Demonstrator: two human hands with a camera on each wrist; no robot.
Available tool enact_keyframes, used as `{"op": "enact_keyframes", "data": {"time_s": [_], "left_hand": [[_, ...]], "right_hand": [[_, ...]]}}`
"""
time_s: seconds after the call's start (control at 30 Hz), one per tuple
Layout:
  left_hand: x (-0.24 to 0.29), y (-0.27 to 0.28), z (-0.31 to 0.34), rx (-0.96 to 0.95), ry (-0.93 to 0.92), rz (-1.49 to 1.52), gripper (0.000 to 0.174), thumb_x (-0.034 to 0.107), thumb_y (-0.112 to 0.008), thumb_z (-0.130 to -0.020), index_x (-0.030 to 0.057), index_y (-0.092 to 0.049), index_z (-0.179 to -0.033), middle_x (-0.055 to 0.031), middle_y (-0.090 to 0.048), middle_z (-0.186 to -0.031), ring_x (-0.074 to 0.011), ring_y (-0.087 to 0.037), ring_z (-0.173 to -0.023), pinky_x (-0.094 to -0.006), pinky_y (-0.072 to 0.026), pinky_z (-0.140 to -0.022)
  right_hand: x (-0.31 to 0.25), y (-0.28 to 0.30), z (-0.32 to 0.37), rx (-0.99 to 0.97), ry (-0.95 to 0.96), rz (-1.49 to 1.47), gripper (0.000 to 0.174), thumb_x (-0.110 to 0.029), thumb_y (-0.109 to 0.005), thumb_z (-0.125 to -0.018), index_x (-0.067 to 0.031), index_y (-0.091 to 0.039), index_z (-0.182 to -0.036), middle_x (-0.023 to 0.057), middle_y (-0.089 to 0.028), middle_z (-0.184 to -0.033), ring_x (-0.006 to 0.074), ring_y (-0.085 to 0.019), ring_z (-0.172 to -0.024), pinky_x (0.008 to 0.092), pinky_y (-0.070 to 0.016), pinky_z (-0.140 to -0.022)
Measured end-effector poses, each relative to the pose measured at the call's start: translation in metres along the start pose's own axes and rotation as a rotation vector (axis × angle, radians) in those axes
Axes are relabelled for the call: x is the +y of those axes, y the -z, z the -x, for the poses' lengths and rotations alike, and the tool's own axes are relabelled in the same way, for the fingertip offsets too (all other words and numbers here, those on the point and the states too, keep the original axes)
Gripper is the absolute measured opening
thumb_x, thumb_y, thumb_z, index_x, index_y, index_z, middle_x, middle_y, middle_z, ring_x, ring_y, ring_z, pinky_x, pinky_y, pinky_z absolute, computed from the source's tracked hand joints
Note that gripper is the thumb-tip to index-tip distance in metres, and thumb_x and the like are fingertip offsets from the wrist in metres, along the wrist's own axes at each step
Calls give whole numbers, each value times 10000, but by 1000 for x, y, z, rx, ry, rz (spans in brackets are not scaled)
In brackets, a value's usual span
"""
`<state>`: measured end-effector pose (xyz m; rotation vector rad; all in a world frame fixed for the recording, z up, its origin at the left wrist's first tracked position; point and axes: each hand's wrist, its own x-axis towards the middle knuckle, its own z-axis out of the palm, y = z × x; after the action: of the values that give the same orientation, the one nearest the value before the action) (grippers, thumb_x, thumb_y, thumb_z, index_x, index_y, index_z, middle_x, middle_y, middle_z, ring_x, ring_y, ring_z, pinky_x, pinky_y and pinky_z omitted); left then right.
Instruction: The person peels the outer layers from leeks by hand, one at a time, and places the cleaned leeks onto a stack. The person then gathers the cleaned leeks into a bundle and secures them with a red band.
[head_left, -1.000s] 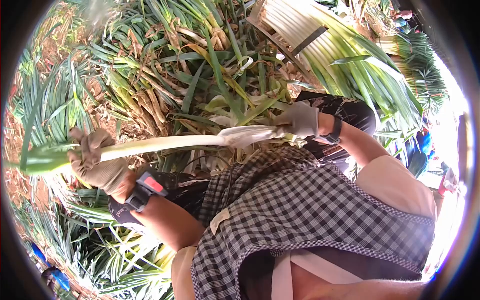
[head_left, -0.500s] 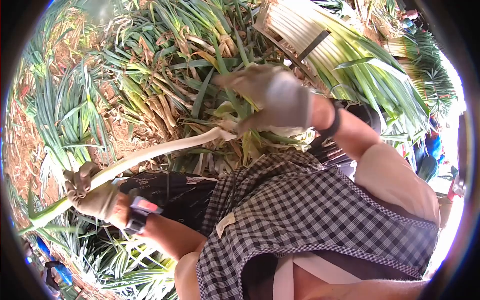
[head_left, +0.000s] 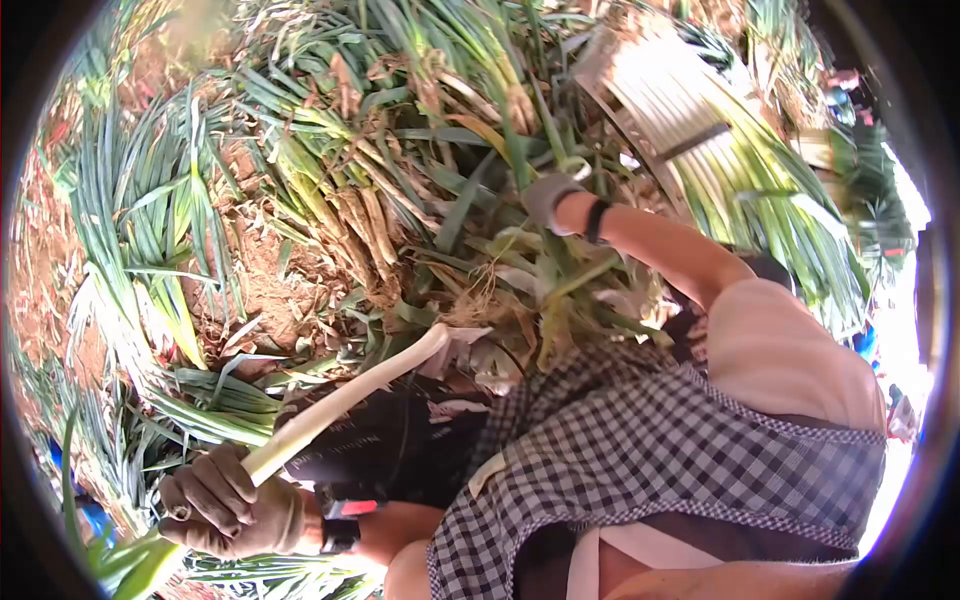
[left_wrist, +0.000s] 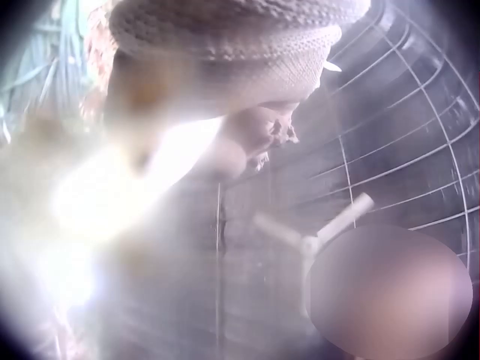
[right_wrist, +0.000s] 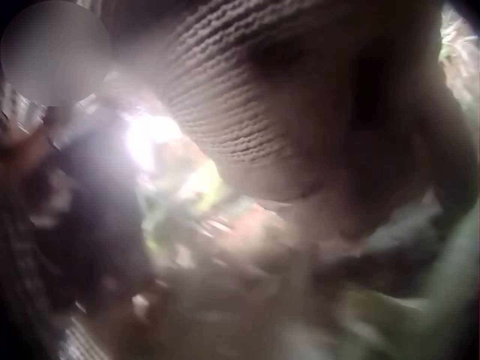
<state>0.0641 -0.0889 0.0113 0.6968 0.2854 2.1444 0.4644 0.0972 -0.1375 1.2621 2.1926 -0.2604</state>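
In the head view my gloved left hand (head_left: 235,505) grips a leek (head_left: 350,395) around its stalk, at lower left. The long white shank slants up to the right, and loose pale skin hangs at its upper end. Green leaves (head_left: 140,565) come out below the fist. My right hand (head_left: 550,200), also gloved, reaches over the heap of leaves and stalks at centre, apart from the leek. Its fingers are mostly hidden in the head view. The right wrist view shows the ribbed glove (right_wrist: 232,112) blurred and dark.
Leeks with roots and dry leaves (head_left: 350,210) lie heaped across the ground ahead. A stack of cleaned leeks (head_left: 670,90) with a dark strap (head_left: 693,142) stands at upper right. Bare soil (head_left: 275,290) shows at left. A checked apron (head_left: 640,450) covers the lap.
My right hand has let go of the leek's end and moved up and away over the heap. My left hand has lowered with the leek, whose shank now tilts more steeply.
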Motion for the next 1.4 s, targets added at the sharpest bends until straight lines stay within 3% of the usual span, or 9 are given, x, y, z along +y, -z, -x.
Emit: {"op": "enact_keyframes", "data": {"time_s": [0.3,0.43,0.6,0.7,0.77,0.83,0.93,0.97,1.4], "left_hand": [[-46,24,-7,190,167,-185,379,334,-332,-1029,49,-524,-869,28,-366,-475,-63,-296,-342,-217,-291,-340],[-51,28,-10,280,231,-200,365,336,-366,-1022,36,-518,-879,19,-380,-449,-76,-312,-319,-216,-317,-343],[-46,33,-14,347,264,-239,348,338,-406,-1009,32,-513,-881,0,-407,-448,-91,-338,-321,-226,-326,-337],[-43,37,-13,342,255,-234,342,335,-415,-1007,32,-512,-881,-10,-415,-451,-93,-345,-324,-232,-325,-332],[-41,36,-11,322,259,-220,339,331,-415,-1007,32,-512,-882,-13,-413,-451,-92,-346,-327,-234,-324,-330],[-40,29,-11,335,236,-259,332,326,-428,-1002,24,-505,-885,-14,-399,-450,-89,-344,-331,-228,-325,-338],[-40,28,-10,260,250,-273,312,296,-416,-1003,14,-493,-893,2,-373,-468,-81,-334,-343,-219,-321,-345],[-41,26,-8,250,247,-267,312,296,-416,-1003,14,-493,-893,2,-373,-468,-81,-334,-343,-219,-321,-345],[-82,5,-12,567,359,-538,335,205,-509,-924,19,-561,-1198,-47,-629,-900,-65,-397,-499,-228,-343,-457]], "right_hand": [[-185,25,-172,224,156,-723,210,-135,-542,-821,-84,-716,-926,154,-689,-896,293,-667,-847,376,-531,-769],[-251,-73,-331,-193,262,-64,223,-160,-611,-787,-56,-725,-949,176,-693,-874,343,-670,-796,408,-538,-677],[-263,-47,-351,9,316,331,164,-183,-696,-768,-43,-732,-844,113,-704,-782,277,-664,-666,399,-533,-540],[-231,28,-278,-35,-10,-924,499,-388,-633,-868,102,-623,-963,209,-657,-751,311,-649,-648,381,-520,-667],[-208,12,-273,78,329,-1359,426,-352,-559,-932,74,-574,-913,159,-615,-721,272,-612,-612,378,-508,-627],[-164,12,-263,55,517,-872,393,-321,-591,-836,-128,-589,-1179,127,-671,-857,265,-616,-685,417,-463,-624],[-141,54,-174,190,711,-565,432,-406,-629,-799,-37,-639,-1024,148,-665,-777,266,-613,-675,425,-459,-639],[-143,51,-151,4,207,-939,487,-431,-671,-764,15,-624,-953,155,-652,-762,240,-621,-693,389,-474,-654],[-94,128,130,169,248,-982,588,-247,-722,-750,20,-483,-1216,140,-652,-844,198,-655,-777,308,-508,-695]]}}
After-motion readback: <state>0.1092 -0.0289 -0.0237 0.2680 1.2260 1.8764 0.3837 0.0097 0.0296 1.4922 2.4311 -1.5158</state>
